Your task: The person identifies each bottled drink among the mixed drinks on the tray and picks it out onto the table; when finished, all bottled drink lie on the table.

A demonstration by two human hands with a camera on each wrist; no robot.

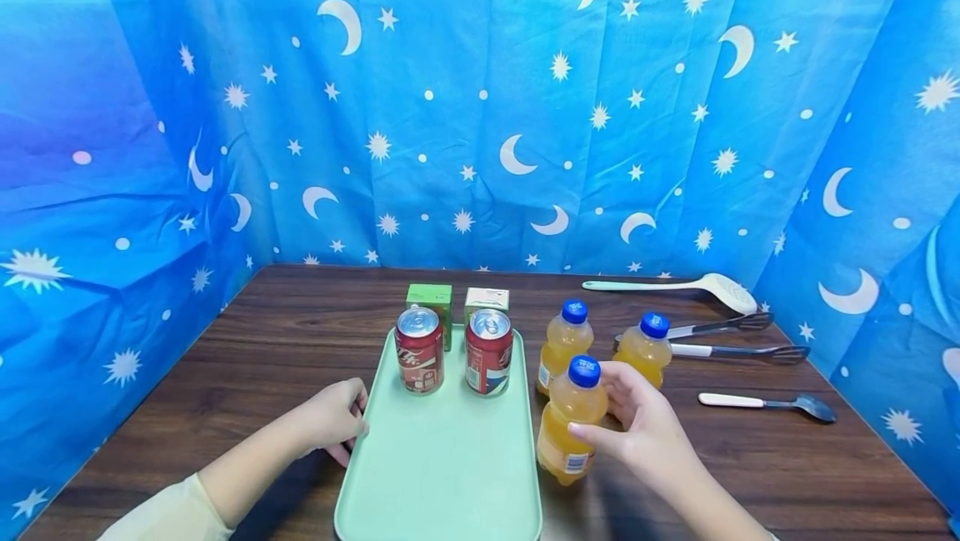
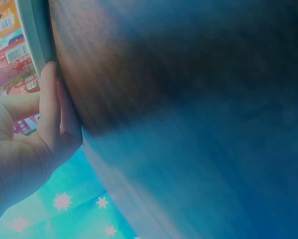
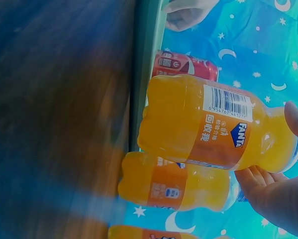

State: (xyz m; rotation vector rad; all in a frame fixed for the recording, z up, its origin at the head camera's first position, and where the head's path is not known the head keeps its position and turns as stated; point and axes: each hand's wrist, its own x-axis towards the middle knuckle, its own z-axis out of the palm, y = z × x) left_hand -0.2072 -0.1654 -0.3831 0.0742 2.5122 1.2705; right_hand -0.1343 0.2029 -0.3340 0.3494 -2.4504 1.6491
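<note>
My right hand (image 1: 645, 437) grips an orange Fanta bottle (image 1: 573, 424) with a blue cap near its neck, thumb on one side and fingers on the other. The bottle leans slightly beside the right rim of a pale green tray (image 1: 442, 466); its base looks raised in the right wrist view. Two more orange bottles stand behind it, one nearer the tray (image 1: 562, 345) and one further right (image 1: 647, 349). With its fingers at the tray's left rim, my left hand (image 1: 333, 420) holds that edge. Two red soda cans, a left can (image 1: 420, 353) and a right can (image 1: 489, 355), stand upright on the tray.
Behind the cans are a green box (image 1: 431, 295) and a white-topped box (image 1: 487, 299), partly hidden. To the right lie a slotted spatula (image 1: 727, 291), two whisk-like tools, the nearer whisk (image 1: 780, 352) among them, and a spoon (image 1: 813, 408). A blue curtain (image 1: 480, 124) surrounds the table.
</note>
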